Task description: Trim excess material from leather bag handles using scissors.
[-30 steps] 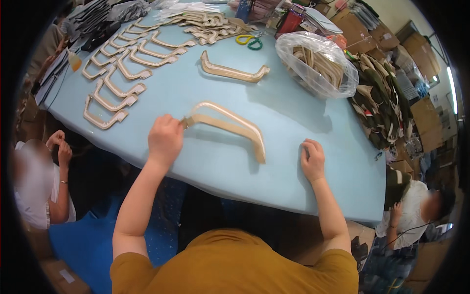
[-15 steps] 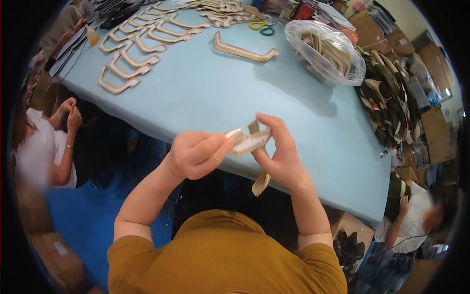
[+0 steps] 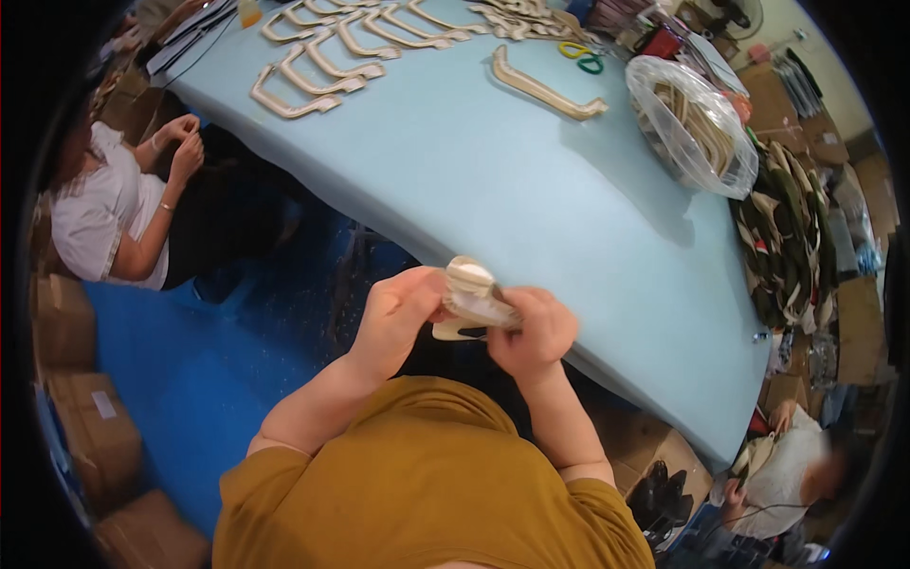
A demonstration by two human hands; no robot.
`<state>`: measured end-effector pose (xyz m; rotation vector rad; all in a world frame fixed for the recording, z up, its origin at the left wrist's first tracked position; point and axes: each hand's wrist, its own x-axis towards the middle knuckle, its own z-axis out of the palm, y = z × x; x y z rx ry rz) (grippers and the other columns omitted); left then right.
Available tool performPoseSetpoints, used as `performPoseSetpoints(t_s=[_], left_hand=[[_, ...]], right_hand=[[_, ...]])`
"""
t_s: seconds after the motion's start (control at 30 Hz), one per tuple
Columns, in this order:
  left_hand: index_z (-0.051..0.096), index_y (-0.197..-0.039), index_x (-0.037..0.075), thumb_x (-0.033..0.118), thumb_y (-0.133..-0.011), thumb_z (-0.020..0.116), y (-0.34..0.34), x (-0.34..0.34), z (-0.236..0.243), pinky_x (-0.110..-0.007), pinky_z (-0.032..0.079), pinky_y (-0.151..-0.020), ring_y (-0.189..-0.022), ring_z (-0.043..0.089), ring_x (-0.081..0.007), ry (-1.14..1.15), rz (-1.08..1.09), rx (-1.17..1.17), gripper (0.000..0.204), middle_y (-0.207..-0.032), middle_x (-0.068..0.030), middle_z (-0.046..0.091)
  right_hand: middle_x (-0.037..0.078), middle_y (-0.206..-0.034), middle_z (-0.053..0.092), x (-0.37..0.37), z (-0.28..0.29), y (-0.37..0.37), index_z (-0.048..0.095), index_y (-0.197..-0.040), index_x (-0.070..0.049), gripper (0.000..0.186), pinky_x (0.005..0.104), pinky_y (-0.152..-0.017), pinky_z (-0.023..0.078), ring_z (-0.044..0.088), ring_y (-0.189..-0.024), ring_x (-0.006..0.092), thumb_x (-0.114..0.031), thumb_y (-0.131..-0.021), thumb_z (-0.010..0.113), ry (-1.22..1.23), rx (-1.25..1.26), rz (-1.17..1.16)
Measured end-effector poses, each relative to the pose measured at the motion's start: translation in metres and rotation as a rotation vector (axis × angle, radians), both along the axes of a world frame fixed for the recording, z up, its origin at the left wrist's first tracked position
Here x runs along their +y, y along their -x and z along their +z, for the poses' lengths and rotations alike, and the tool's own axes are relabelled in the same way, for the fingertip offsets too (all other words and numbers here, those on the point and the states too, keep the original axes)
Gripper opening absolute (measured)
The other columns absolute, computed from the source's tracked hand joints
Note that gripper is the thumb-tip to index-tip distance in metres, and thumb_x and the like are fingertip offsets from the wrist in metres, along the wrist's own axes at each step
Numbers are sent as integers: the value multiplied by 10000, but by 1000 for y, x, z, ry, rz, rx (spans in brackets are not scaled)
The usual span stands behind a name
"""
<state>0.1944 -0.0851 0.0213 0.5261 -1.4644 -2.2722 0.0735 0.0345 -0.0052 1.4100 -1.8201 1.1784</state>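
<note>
In front of my chest, just off the table's near edge, both my hands hold a beige curved strip (image 3: 477, 305) with a white inner face. My left hand (image 3: 403, 318) pinches its left side between thumb and fingers. Around the other end, my right hand (image 3: 538, 334) is closed, hiding part of it. The strip is bent or folded over itself and slightly blurred. On the light blue table (image 3: 455, 180) lies a similar single strip (image 3: 545, 92), and similar U-shaped pieces (image 3: 296, 106) are laid out in rows at the far left.
Scissors (image 3: 590, 64) with yellow and green handles lie near a clear plastic bag (image 3: 678, 133) of beige strips. Green and beige items (image 3: 782, 251) are heaped at the right. Seated people work at left (image 3: 123, 213) and right (image 3: 787, 479). Cardboard boxes (image 3: 95, 427) stand on the floor.
My view has swung, so the table appears farther right. The strip has turned over in my hands and come closer to my body. My right fingers, spread before, are now closed round it.
</note>
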Motion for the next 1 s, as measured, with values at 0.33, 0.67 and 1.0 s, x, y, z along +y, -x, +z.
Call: performPoseSetpoints(t_s=[0.33, 0.67, 1.0], left_hand=[[498, -920, 17, 97, -889, 487, -26, -88, -32, -249, 491, -529, -563, 571, -126, -81, 333, -125, 86, -760, -90, 594], [560, -762, 17, 82, -794, 628, -83, -138, -146, -232, 361, -385, -438, 475, -82, 200, 604, -905, 100, -596, -26, 535], [563, -779, -7, 81, -867, 524, -52, -170, -167, -245, 454, -419, -465, 552, -122, -202, 573, -777, 130, -622, -59, 565]], right_hand=[[146, -1018, 571, -55, 44, 108, 594, -965, -52, 329, 401, -787, 462, 552, -922, 323, -128, -669, 717, -335, -71, 164], [209, -947, 625, -246, -21, 468, 609, -931, -9, 248, 431, -812, 470, 587, -937, 369, -193, -788, 522, -577, -443, -609], [191, -1243, 527, -267, -45, 613, 484, -1213, 17, 513, 368, -935, 427, 521, -1154, 272, -224, -767, 560, -1117, -508, -950]])
